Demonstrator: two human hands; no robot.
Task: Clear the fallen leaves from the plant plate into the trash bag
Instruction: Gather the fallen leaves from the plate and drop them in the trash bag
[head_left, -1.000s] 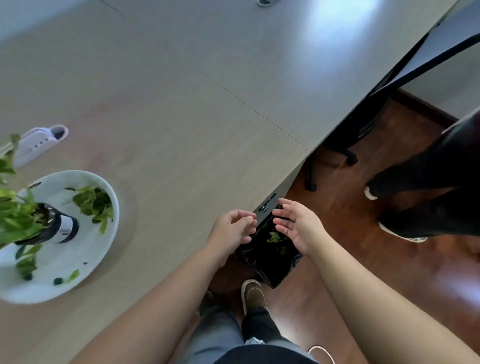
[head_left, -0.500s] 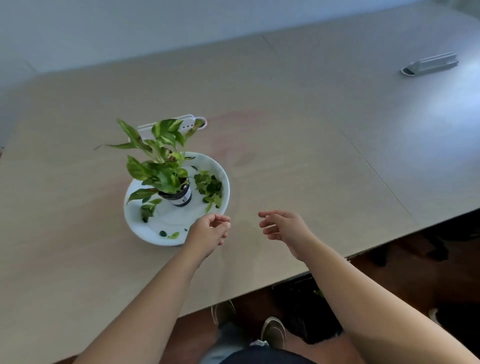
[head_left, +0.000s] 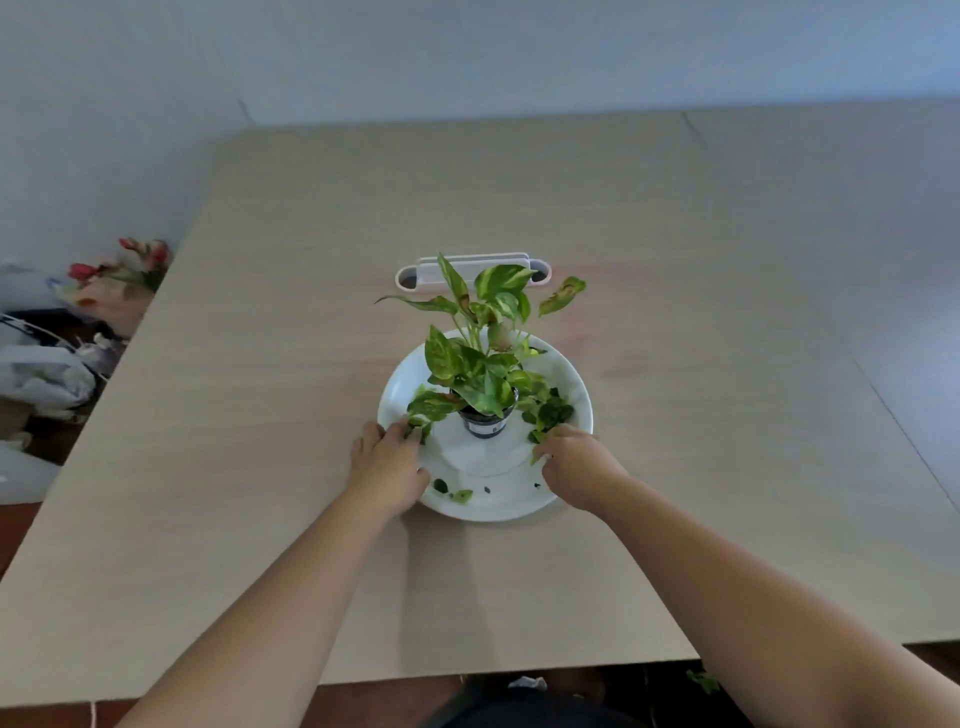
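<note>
Fallen leaves lie heaped on the right part of the white plate, with a few loose scraps near its front rim and more greenery at the left edge. The plate sits on the middle of the tabletop, and a small dark pot with a green-and-yellow plant stands upright at its centre.

The right hand reaches onto the plate's right side, its fingers curled down at the near edge of the leaf heap and touching it; its grip is narrow, and whether it has closed on a leaf cannot be told. The left hand lies over the plate's left rim, fingertips at the leaves there, fingers bent; its grip is likewise unclear.

Behind the plate lies a white oblong holder. Off the tabletop's left edge are a bouquet of red flowers and white bags.
</note>
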